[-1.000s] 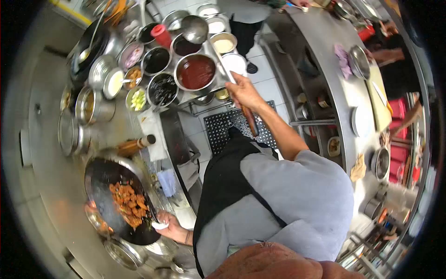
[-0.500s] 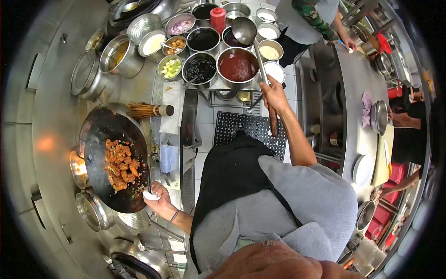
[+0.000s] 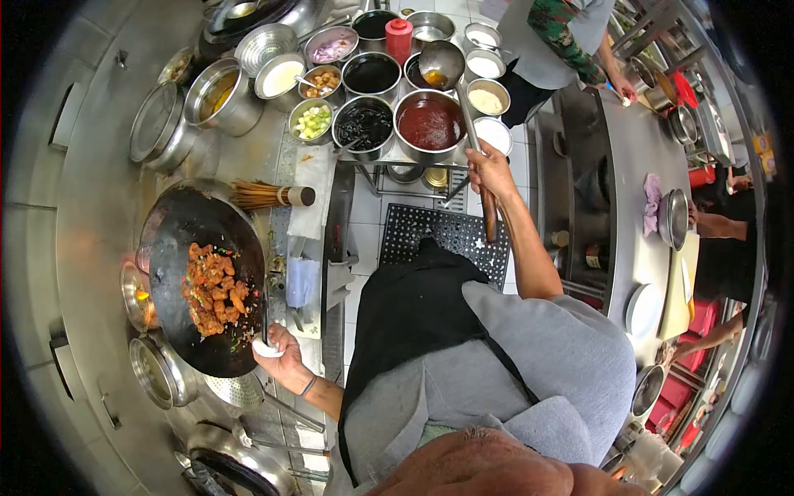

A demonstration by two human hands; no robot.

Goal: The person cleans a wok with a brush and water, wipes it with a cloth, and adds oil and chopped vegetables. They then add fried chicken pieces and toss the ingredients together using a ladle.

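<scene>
My right hand (image 3: 492, 175) is wrapped round the long handle of a ladle (image 3: 470, 116). The ladle's bowl hangs over a pot of dark liquid at the back of the sauce pots, with a little amber liquid in it. At the left, my left hand (image 3: 285, 361) grips the near edge of a black wok (image 3: 169, 273) through a folded white cloth (image 3: 266, 347). Browned fried pieces (image 3: 217, 289) lie in the wok with red and green bits scattered among them. Close to my right hand stands a pot of red-brown sauce (image 3: 430, 124).
A bamboo brush (image 3: 273, 195) lies beside the wok. Around the sauce pots stand a red bottle (image 3: 399, 40), chopped greens (image 3: 313, 121) and white powders. At the right is a steel counter (image 3: 633, 157) with plates (image 3: 643, 310); other people work there.
The ladle's bowl has shifted slightly and now shows amber liquid. The orange glow on the wall behind the wok has faded. The wok stays in about the same place.
</scene>
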